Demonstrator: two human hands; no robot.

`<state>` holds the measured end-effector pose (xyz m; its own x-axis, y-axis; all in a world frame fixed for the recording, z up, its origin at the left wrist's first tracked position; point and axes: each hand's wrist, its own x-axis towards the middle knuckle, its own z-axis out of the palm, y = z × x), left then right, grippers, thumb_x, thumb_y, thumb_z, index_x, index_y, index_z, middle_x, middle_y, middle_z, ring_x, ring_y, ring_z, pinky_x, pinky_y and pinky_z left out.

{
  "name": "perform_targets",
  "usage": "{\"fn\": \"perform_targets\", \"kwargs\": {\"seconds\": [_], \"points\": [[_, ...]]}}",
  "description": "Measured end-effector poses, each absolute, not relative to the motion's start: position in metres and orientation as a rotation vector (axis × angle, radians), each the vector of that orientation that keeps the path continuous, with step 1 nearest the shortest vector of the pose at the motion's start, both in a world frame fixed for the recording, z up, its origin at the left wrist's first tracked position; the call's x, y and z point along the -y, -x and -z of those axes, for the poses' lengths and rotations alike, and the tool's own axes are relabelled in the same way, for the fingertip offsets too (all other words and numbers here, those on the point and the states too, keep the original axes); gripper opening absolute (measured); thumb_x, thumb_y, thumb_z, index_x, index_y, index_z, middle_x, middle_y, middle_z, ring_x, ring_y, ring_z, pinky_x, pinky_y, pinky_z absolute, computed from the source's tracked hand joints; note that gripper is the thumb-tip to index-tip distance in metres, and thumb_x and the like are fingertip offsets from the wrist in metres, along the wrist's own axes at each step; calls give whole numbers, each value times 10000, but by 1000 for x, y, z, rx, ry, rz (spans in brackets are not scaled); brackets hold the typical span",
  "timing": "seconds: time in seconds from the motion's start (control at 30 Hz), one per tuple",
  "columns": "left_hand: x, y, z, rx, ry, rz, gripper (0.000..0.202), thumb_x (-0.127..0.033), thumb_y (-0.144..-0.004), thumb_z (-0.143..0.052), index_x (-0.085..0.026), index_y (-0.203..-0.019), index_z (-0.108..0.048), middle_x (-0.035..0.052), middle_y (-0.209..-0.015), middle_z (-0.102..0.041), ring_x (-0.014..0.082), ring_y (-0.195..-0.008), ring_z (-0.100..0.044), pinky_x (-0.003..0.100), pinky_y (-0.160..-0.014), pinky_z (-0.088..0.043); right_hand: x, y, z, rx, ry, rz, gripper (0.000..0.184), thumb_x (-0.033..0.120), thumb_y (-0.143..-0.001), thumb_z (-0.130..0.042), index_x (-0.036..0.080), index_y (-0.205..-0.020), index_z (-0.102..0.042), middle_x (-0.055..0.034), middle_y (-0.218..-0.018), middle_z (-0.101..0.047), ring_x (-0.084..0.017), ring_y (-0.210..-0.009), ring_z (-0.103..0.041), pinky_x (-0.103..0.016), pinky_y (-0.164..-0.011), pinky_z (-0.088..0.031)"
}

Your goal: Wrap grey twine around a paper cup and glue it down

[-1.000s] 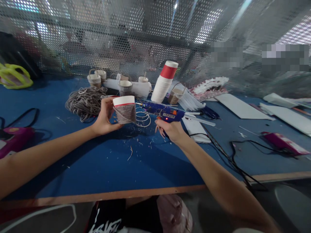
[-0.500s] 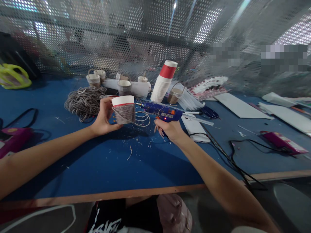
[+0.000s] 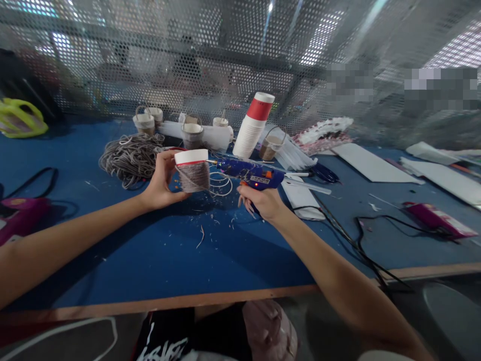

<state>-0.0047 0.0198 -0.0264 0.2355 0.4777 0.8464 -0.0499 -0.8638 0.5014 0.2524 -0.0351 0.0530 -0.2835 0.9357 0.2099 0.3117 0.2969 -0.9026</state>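
My left hand (image 3: pixel 164 181) grips a paper cup (image 3: pixel 193 171) between thumb and fingers, just above the table. Grey cord winds round most of the cup; a white rim and a thin red band show at the top. Wrapped round the handle of a blue hot glue gun (image 3: pixel 250 172) is my right hand (image 3: pixel 261 200). The gun's nozzle points left, at the cup's upper right side; whether it touches cannot be made out. A small red light glows on the gun. A loose coil of thin white cord (image 3: pixel 221 184) lies behind them.
Behind the cup lies a heap of grey cord (image 3: pixel 130 156). A leaning stack of paper cups (image 3: pixel 251 131) and several small cord-wrapped buckets (image 3: pixel 271 146) stand along the perforated screen. A white phone (image 3: pixel 302 199), black cables (image 3: pixel 349 240) and a purple box (image 3: pixel 438 220) are to the right.
The cup has turned and shifted slightly to the right in my left hand. The glue gun has moved a touch to the right, its nozzle still by the cup.
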Motion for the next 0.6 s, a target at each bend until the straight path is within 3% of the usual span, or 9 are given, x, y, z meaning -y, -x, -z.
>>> {"fn": "perform_targets", "kwargs": {"seconds": [0.13, 0.3, 0.6], "points": [[-19, 6, 26, -411, -2065, -1648, 797, -261, -692, -864, -273, -1314, -365, 102, -1390, -494, 234, -1283, -562, 382, -1083, -515, 35, -253, -52, 1751, 1105, -986, 374, 251, -697, -530, 250, -336, -430, 44, -292, -425, -91, -284, -427, -297, -461, -482], [-18, 7, 27, -512, -2103, -1616, 777, -404, -745, -833, -272, -1320, -327, 85, -1402, -482, 252, -1300, -549, 421, -1098, -511, 34, -254, -52, 1775, 1114, -969, 379, 253, -699, -526, 250, -334, -424, 46, -292, -426, -90, -293, -439, -288, -470, -481], [-20, 6, 24, -439, -2141, -1642, 804, -353, -699, -871, -281, -1314, -359, 128, -1372, -514, 286, -1264, -582, 466, -1025, -547, 35, -253, -53, 1781, 1098, -984, 401, 248, -694, -529, 258, -313, -407, 43, -282, -417, -97, -294, -435, -309, -495, -504]]}}
